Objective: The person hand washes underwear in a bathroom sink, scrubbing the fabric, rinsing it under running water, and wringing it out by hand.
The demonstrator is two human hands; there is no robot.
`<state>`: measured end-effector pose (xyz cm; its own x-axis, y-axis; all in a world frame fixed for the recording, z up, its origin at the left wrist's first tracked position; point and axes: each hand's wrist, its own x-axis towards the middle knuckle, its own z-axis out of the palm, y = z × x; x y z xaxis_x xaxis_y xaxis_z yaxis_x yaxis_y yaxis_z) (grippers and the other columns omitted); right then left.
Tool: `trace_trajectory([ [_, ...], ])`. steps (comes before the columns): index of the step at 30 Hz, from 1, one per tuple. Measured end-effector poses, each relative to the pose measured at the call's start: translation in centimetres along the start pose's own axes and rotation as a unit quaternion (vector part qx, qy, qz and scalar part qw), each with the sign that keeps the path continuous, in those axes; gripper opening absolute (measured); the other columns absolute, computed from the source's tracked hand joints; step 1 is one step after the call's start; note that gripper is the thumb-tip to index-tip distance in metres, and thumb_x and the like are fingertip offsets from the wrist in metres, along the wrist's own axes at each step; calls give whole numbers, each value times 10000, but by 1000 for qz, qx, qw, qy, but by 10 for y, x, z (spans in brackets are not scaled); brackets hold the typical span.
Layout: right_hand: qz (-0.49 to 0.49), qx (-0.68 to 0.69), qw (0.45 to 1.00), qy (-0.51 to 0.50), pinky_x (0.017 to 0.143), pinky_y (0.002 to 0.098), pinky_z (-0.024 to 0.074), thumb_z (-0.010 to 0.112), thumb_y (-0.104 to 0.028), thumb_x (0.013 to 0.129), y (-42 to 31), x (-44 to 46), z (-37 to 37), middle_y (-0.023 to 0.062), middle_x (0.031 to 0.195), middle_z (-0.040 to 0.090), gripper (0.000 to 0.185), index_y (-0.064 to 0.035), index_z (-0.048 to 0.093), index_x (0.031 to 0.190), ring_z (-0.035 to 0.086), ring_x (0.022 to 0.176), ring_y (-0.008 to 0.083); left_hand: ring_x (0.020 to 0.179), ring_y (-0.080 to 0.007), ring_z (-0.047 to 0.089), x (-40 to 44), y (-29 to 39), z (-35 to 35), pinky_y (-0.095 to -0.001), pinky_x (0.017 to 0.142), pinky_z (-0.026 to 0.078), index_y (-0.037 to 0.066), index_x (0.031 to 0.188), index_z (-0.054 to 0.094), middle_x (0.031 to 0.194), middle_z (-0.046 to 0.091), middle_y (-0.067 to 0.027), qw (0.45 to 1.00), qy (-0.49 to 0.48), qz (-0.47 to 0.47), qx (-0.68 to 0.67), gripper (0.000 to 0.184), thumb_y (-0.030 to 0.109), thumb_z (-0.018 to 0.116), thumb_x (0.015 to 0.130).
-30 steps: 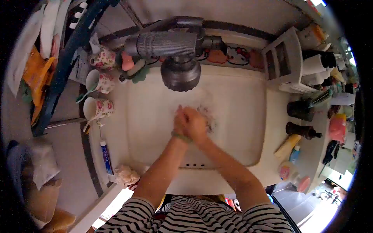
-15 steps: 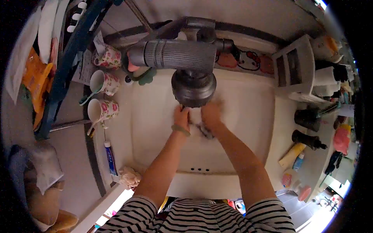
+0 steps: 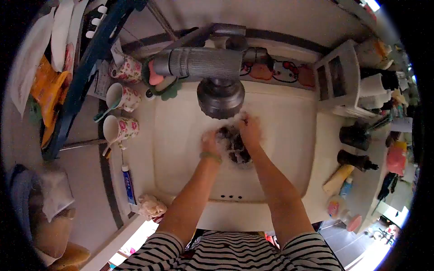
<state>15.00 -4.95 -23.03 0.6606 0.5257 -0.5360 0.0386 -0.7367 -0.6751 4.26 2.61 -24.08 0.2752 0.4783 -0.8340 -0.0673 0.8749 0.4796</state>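
Slightly apart, 2 hands (image 3: 250,132) beside a dark patch (image 3: 237,147) in the sink (image 3: 282,174)

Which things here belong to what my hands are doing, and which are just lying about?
Part of the job: left hand; right hand; grey ribbed metal faucet; wide white basin.
Just lying about: white flower-patterned cups; slim blue-and-white tube; crumpled peach bundle; long yellow tube; dark brown bottle.
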Motion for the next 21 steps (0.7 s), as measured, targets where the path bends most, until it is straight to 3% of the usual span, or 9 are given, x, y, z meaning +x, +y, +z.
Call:
trace_trajectory([
  [1,-8,196,978,68,762,315,430,534,-157,767,-8,-5,-1,126,888,576,276,-30,526,1012,556,845,213,901,-202,509,4,-6,-1,-397,760,433,92,986,504,974,531,-63,1000,-13,11,-15,209,234,480,835],
  [4,-211,285,934,33,733,322,435,538,-179,780,-3,-47,52,104,847,592,221,-43,548,953,565,792,202,954,-219,503,5,-6,-5,-415,811,426,91,1049,500,1026,530,-72,986,-146,-71,-34,275,281,447,858],
  [7,-290,64,955,10,703,342,444,558,-169,771,-34,-88,25,118,880,593,180,-74,557,923,572,791,257,1007,-239,491,-30,-7,4,-428,855,416,74,1068,498,1052,533,-67,939,-295,-143,-105,435,440,344,892],
  [9,-230,52,971,32,685,358,446,571,-164,757,-41,-55,10,125,877,594,174,-82,558,909,570,779,281,1072,-264,462,26,-55,-23,-433,898,393,56,1159,456,1122,512,-94,837,-414,-141,-330,560,506,252,895],
  [10,-167,40,984,50,668,374,448,585,-159,743,-45,-46,3,133,874,594,169,-89,559,895,568,766,305,1072,-264,462,2,-41,-6,-433,898,393,56,1159,456,1122,512,-94,838,-412,-141,-328,560,506,252,895],
  [12,-177,60,980,63,680,385,443,573,-140,745,-57,-59,-3,154,849,585,168,-69,553,895,560,789,331,1094,-254,453,-50,-10,28,-405,912,386,66,1201,434,1151,501,-93,971,-220,-84,-35,565,506,253,896],
  [13,-187,78,976,76,692,396,439,560,-122,747,-64,-66,-6,176,823,576,166,-49,547,896,553,812,357,1094,-254,453,-71,-4,35,-405,912,386,66,1201,434,1151,501,-93,970,-223,-88,-37,565,506,253,896],
  [14,-274,113,952,76,681,405,445,552,-118,756,-46,-68,27,184,844,576,163,-48,553,903,554,824,351,1093,-235,455,-91,-1,37,-395,906,390,81,1208,434,1154,501,-80,923,-367,67,-94,526,481,295,898],
  [21,-374,-162,900,155,642,400,442,585,-204,761,-45,-40,-4,156,766,602,154,-70,574,836,570,733,328,1083,-225,455,-70,-3,22,-395,899,390,119,1182,451,1109,514,-71,985,-173,1,1,496,495,310,890],
])
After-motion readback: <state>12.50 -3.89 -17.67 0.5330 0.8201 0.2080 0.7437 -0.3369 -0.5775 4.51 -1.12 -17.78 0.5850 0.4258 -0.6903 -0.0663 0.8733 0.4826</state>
